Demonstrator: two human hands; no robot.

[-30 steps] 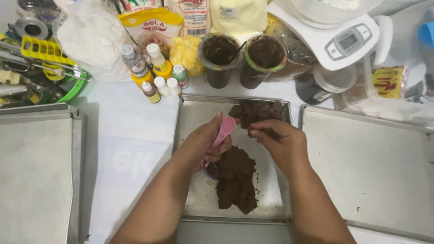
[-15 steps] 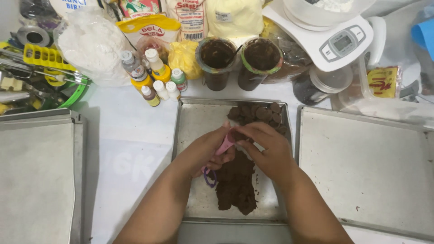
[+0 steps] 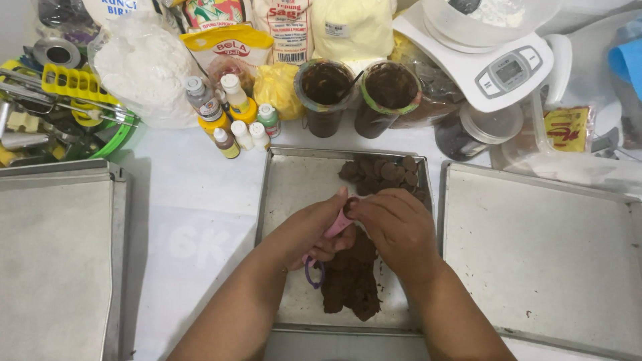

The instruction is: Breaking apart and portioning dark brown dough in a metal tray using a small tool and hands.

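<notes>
A lump of brown dough (image 3: pixel 349 282) lies in the middle metal tray (image 3: pixel 287 194). Several small flat dough rounds (image 3: pixel 382 172) are piled at the tray's far right corner. My left hand (image 3: pixel 311 230) is shut on a small pink scoop (image 3: pixel 336 224) with a purple ring at its handle end (image 3: pixel 313 274). My right hand (image 3: pixel 396 227) is at the scoop's head, with its fingertips pressing a bit of dough there. Both hands hover over the far end of the lump.
An empty tray (image 3: pixel 545 257) lies to the right and another tray (image 3: pixel 57 261) to the left. Behind stand two cups of dark mix (image 3: pixel 354 93), small colouring bottles (image 3: pixel 231 117), bags of flour (image 3: pixel 144 67), a kitchen scale (image 3: pixel 495 60) and a green bowl of tools (image 3: pixel 60 107).
Both hands have drawn closer together over the dough. My right hand's fingers have closed over the head of the pink scoop, which now shows less than before.
</notes>
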